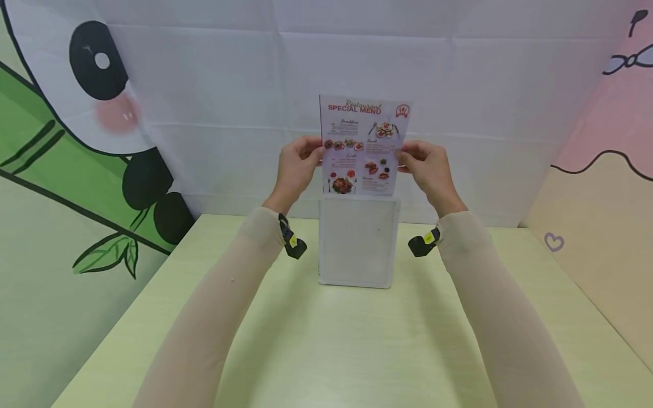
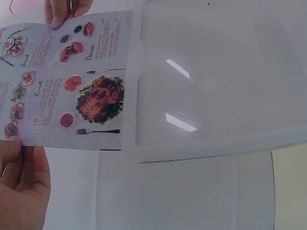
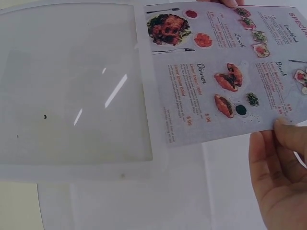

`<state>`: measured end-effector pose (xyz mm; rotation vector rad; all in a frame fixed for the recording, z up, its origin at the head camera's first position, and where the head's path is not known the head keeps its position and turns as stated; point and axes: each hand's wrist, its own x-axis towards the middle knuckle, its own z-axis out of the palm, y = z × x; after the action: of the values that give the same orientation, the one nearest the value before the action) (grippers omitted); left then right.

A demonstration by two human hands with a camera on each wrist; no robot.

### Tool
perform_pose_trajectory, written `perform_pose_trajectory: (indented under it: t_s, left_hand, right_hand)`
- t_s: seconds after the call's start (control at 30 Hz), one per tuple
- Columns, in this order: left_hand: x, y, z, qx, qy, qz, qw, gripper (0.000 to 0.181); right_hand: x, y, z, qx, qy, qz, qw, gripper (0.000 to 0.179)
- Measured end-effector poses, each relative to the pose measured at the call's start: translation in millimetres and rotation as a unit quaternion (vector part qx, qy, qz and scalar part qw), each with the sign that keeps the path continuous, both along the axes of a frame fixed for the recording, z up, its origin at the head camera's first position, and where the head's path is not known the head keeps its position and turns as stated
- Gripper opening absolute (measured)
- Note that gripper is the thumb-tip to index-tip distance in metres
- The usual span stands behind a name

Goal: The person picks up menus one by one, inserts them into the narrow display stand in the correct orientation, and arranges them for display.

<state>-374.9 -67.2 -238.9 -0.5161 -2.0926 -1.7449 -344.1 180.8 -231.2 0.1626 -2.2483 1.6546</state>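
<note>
A printed restaurant menu sheet (image 1: 364, 144) stands upright above a white-framed clear display stand (image 1: 357, 241) on the table. My left hand (image 1: 301, 164) pinches the sheet's left edge between thumb and fingers. On the opposite edge, my right hand (image 1: 425, 167) pinches it at about the same height. The menu's bottom edge (image 2: 112, 148) lies along the frame's top rim (image 2: 129, 96) in the left wrist view. Through the clear panel (image 3: 76, 91) in the right wrist view, only bare panel shows, with light reflections and a dark speck.
The pale yellow-green table (image 1: 326, 351) runs back to a white cloth backdrop (image 1: 229, 85). A panda drawing covers the left wall (image 1: 76, 192). The pink and beige wall (image 1: 602, 226) closes off the right side. Black wrist cameras hang under both forearms beside the stand.
</note>
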Motion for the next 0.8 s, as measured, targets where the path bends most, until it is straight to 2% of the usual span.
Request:
perform_pose_trajectory:
  t_s: [0.3, 0.53, 0.8]
  left_hand:
    - [-2.5, 0.1, -0.8, -0.007, -0.017, 0.001, 0.9998, 0.020]
    - [-1.6, -0.8, -4.3, -0.019, -0.018, 0.003, 0.9996, 0.020]
    - [-5.2, -0.7, -8.2, -0.018, -0.029, -0.002, 0.9994, 0.021]
  right_hand:
    - [-3.3, 1.3, -1.3, 0.010, -0.011, -0.002, 0.9999, 0.024]
    - [-4.5, 0.9, -4.8, 0.007, -0.019, 0.001, 0.9998, 0.023]
    - [-4.2, 2.2, -8.5, 0.017, -0.019, 0.005, 0.9997, 0.025]
